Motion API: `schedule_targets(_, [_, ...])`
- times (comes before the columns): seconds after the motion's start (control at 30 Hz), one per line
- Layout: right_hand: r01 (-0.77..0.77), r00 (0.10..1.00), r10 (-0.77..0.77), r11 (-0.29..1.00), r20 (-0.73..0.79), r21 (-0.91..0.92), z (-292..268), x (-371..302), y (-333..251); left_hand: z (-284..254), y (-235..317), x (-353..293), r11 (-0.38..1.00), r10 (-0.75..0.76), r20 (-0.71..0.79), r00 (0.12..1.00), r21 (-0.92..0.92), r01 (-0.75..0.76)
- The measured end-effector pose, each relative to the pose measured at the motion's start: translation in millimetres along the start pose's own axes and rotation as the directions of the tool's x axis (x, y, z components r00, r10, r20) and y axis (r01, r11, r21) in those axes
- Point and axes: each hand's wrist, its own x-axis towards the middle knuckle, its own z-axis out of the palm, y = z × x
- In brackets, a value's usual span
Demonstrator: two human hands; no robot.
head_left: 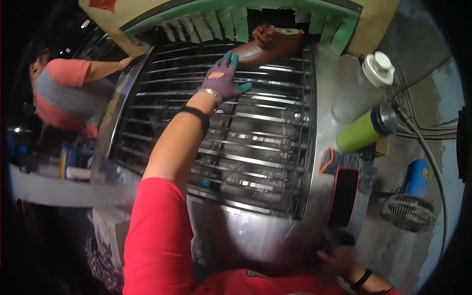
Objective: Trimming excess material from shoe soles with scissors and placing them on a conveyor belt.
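My left hand (222,78), in a purple glove with teal fingertips, reaches over a conveyor of metal bars (255,118). Its fingers are spread and hold nothing. Just beyond the fingertips is the toe of a brown leather shoe (270,46) with laces, lying on the far bars at a dark opening; whether they touch, I cannot tell. Down at the lower right, my right hand (339,260) is dim and smeared by motion. A dark shape (339,239) lies at its fingers, too unclear to name.
Torn green flaps (206,24) hang around the opening. On the right metal ledge are a green bottle (356,133), a red-edged phone (343,196) and a white lidded container (378,69). A fan (408,210) stands beyond. At left, another person (69,96) rests a hand near the conveyor's edge.
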Motion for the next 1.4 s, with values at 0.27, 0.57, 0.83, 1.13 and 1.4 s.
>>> schedule_targets(0.27, [-0.292, 0.952, 0.251, 0.915, 0.176, 0.277, -24.1, 19.1, -13.0, 27.6, 9.1, 96.1, 0.952, -0.193, 0.185, 0.964, 0.272, 0.139])
schedule_targets(0.57, [0.341, 0.895, -0.38, 0.92, -0.233, -0.191, -10.9, 13.6, 4.8, -26.2, 49.2, -46.6, 0.704, -0.281, 0.448, 0.849, -0.505, 0.499])
schedule_targets(0.83, [0.317, 0.788, -0.442, 0.888, -0.429, -0.332, -9.9, 28.1, -5.1, -156.1, 161.5, -363.9, -0.066, -0.438, 0.52, 0.734, -0.832, 0.55])
schedule_targets(1.13, [0.415, 0.8, -0.5, 0.86, -0.333, -0.296, -24.1, 17.5, -75.3, -201.7, 292.5, -605.5, -0.518, -0.586, 0.416, 0.695, -0.852, 0.073])
schedule_targets(1.4, [0.682, 0.709, -0.705, 0.686, 0.0, -0.253, 39.8, -10.3, -185.8, -180.2, 356.6, -664.2, -0.79, -0.437, 0.571, 0.694, -0.613, 0.007])
